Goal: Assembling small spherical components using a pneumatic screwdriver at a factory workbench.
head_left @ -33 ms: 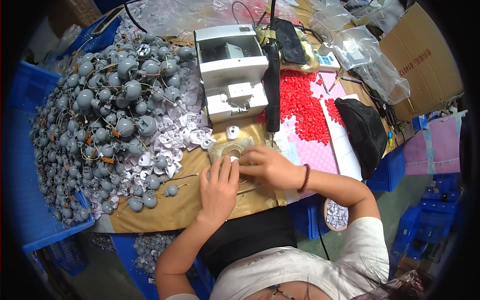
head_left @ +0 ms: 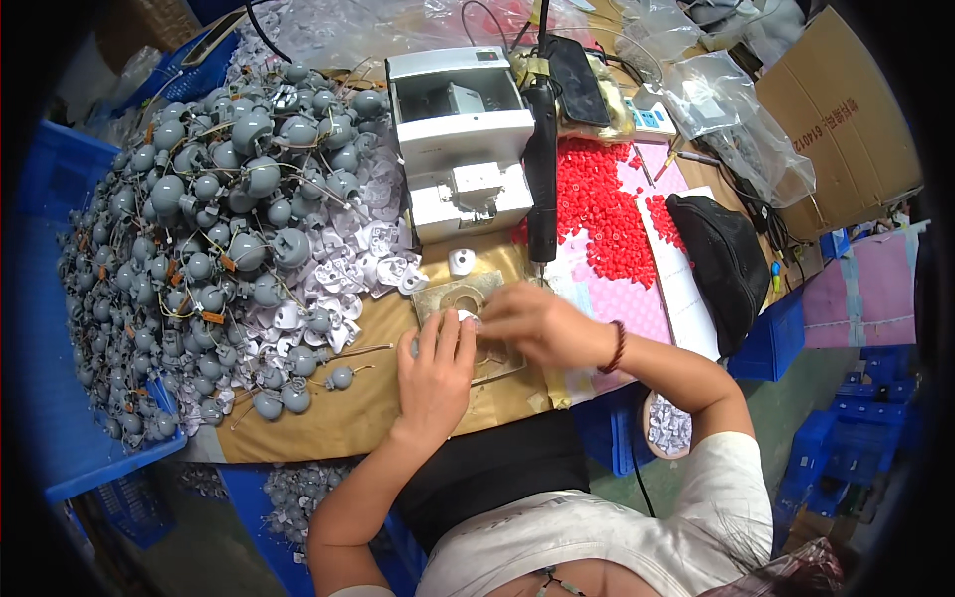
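My left hand (head_left: 436, 373) is closed around a small white plastic part (head_left: 467, 315), over a flat metal fixture plate (head_left: 436, 300) with a round recess. A bit of grey shows beside its fingers; most of what it holds is hidden. Just right of the part, my right hand (head_left: 542, 323) has its fingers bent together in a pinch, smeared by motion; anything between them cannot be made out. A loose white two-holed cap (head_left: 462, 262) stands beyond the plate. Above my right hand hangs a black electric screwdriver (head_left: 541, 174), tip down.
Wired grey balls (head_left: 264, 177) form a big heap at left, with white plastic parts (head_left: 373, 249) beside it. A white machine (head_left: 463, 149) stands behind the plate. Small red parts (head_left: 607, 219) and a black pouch (head_left: 718, 264) lie right; a blue bin (head_left: 109, 463) borders the left.
My right hand has shifted slightly to the right, and its fingers have drawn back a little from the white part. The left hand stays nearly in place.
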